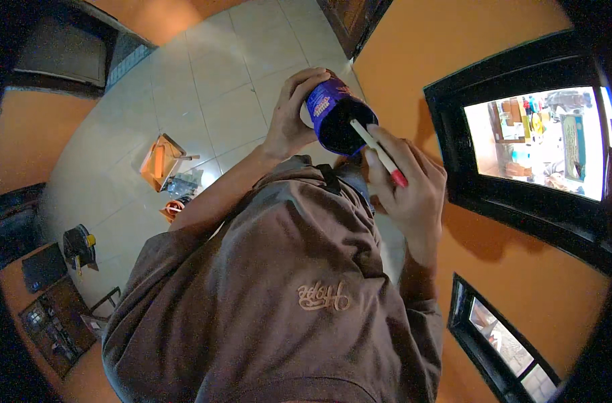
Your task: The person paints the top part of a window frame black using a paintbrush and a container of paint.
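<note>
My left hand (294, 113) is wrapped round a blue-purple cylindrical container (317, 106) with printed sides. It is tilted so that its open, dark mouth faces towards me. My right hand (413, 181) grips a slim white stick with a red end (384, 157), pinched between thumb and fingers. Its pale tip lies across the container's mouth; I cannot tell how far inside it reaches. The inside of the container is too dark to make out.
On the tiled floor (232, 101) to the left lie an orange open box (159, 163), some clear plastic (183, 185) and a small red-and-white item (176, 207). A dark-framed window (454, 154) is set in the orange wall close on my right. A dark object with a yellow part (79, 247) stands farther left.
</note>
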The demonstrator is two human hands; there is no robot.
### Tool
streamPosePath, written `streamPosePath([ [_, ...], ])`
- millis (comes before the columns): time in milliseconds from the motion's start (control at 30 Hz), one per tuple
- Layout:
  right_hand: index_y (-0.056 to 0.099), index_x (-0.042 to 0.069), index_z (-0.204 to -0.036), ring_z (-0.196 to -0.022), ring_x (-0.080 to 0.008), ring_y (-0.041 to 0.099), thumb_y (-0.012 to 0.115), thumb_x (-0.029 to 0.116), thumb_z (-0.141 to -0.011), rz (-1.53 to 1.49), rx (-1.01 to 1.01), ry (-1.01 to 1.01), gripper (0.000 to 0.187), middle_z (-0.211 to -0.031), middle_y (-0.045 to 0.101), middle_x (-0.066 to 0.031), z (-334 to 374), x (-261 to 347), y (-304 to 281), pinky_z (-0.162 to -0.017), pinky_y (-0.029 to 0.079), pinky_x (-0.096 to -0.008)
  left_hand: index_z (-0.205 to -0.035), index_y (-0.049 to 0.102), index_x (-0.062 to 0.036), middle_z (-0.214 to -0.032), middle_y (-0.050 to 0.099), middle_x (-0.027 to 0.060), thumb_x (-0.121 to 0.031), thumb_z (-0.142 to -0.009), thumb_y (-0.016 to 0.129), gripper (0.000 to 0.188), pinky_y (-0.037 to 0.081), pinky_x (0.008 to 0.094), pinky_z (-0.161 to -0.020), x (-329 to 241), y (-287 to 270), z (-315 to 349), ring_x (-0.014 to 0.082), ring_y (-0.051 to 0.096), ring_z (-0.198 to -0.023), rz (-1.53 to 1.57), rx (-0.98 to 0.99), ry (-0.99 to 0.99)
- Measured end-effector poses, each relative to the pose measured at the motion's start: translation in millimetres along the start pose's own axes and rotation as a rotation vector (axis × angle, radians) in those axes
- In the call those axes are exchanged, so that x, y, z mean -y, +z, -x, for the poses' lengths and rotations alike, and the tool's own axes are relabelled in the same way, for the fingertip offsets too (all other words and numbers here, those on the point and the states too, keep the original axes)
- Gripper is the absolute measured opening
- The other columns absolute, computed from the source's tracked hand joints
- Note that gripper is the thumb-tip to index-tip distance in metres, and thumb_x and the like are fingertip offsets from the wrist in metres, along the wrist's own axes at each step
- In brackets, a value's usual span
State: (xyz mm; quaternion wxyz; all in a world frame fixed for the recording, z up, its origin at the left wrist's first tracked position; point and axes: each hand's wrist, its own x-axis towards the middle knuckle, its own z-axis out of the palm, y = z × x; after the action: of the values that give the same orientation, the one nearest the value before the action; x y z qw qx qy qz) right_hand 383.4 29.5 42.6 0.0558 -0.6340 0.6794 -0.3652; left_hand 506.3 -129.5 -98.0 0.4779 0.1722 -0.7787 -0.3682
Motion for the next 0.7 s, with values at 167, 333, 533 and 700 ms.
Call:
streamPosePath([
  [167,0.065,0.009,-0.104,-0.075,-0.0233,0.065,0.071,0.008,-0.076,0.214,0.113,-0.094,0.028,-0.085,0.063,-0.0066,-10,-5,13,-0.065,0.051,-0.0337,-0.124,0.05,-0.0094,-0.127,0.047,0.0122,-0.017,-0.055,0.087,0.079,0.04,0.0393,-0.102,-5,-9,0,0.0302,0.046,-0.121,-0.066,-0.025,0.008],
  [333,0.066,0.011,-0.101,-0.074,-0.0255,0.065,0.071,0.013,-0.075,0.282,0.171,-0.09,0.027,-0.089,0.063,-0.0046,-15,-7,24,-0.064,0.051,-0.0348,-0.125,0.051,-0.0106,-0.128,0.047,0.0113,-0.016,-0.055,0.086,0.078,0.039,0.0411,-0.102,-2,-8,1,0.0319,0.042,-0.124,-0.121,-0.011,-0.018],
  [533,0.068,0.006,-0.093,-0.074,-0.0265,0.065,0.07,0.013,-0.077,0.037,0.18,0.046,0.018,-0.085,0.064,-0.0083,-18,-24,35,-0.064,0.051,-0.0316,-0.126,0.051,-0.0109,-0.128,0.047,0.0119,-0.01,-0.055,0.083,0.078,0.038,0.0426,-0.102,6,-6,2,0.0327,0.04,-0.125,-0.112,0.047,-0.005],
  [700,0.069,0.002,-0.094,-0.064,-0.0153,0.063,0.066,0.013,-0.084,-0.2,0.063,0.256,0.015,-0.076,0.066,-0.0072,-6,-35,29,-0.059,0.047,-0.0265,-0.126,0.05,-0.0101,-0.127,0.047,0.0131,-0.01,-0.055,0.083,0.078,0.039,0.0431,-0.102,3,1,0,0.0332,0.042,-0.123,-0.133,0.051,-0.022],
])
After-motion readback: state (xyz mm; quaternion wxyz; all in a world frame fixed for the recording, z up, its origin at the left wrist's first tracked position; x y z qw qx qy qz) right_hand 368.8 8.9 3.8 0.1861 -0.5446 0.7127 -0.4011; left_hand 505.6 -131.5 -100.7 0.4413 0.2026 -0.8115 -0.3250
